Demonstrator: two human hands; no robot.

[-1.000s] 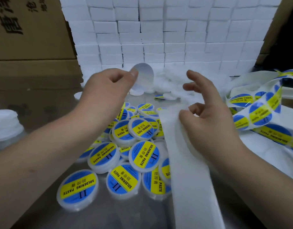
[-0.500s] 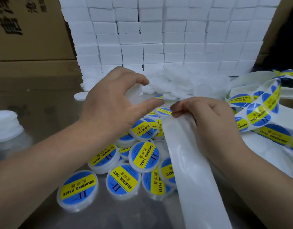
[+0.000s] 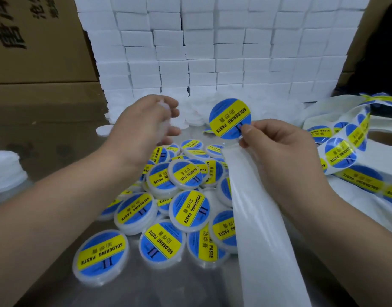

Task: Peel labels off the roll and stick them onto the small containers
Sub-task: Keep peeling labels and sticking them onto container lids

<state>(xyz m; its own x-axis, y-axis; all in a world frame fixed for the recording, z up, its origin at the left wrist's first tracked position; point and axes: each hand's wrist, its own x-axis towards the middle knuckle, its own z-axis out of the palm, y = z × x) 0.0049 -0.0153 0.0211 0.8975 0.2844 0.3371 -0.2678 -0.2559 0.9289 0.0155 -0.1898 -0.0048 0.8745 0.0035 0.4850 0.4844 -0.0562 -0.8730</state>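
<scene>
Right hand (image 3: 279, 149) has got a label (image 3: 229, 117) peeled since half a second ago, and it's now up off the backing strip (image 3: 257, 218).
It pinches the round blue and yellow sticker by its lower edge, just above the strip's end. Left hand (image 3: 142, 127) curls round a blank container (image 3: 165, 122), pretty blurry, above the pile of labelled containers (image 3: 188, 209) on the metal table (image 3: 146, 291). More unpeeled labels (image 3: 339, 149) trail off at the right.
</scene>
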